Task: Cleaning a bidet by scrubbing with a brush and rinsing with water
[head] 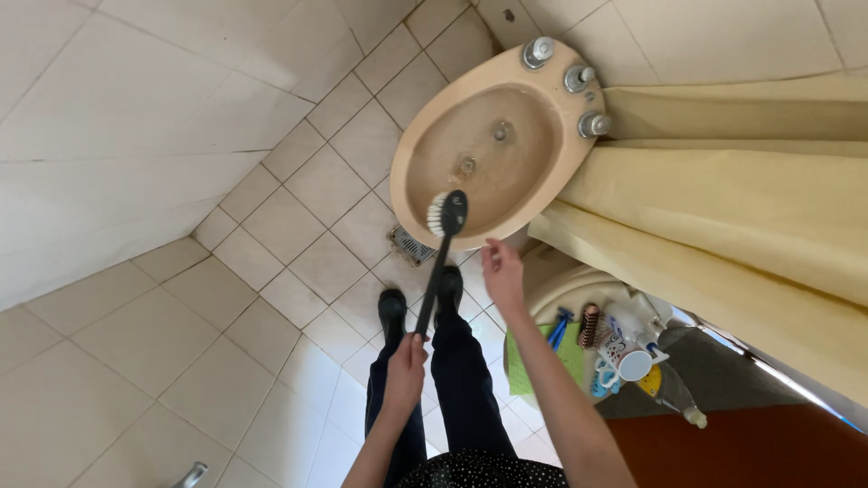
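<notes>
Head view, looking straight down at a person standing on a tiled floor before a beige bidet. The left hand is clenched around the lower end of a long black brush handle; from this grip the handle runs up and slightly right to the brush head, whose white bristles face left and sit over the near rim of the basin. Whether the bristles touch the rim or hover just above it cannot be told. The right hand lies to the right of the grip and above it, fingers loosely spread and holding nothing, its fingertips near the basin's near edge. Beyond the brush head, at the far end of the bowl, stand 3 metal taps. A floor drain shows just left of the handle, and 2 black shoes stand on either side of it. Right of the free hand, a low rounded stand carries a mug, a green cloth and small toiletries. Judged step: scrubbing of the basin is in hand, at its near rim. A further stroke appears to call for a firm, steady grip low on the handle and the head angled into the bowl
</notes>
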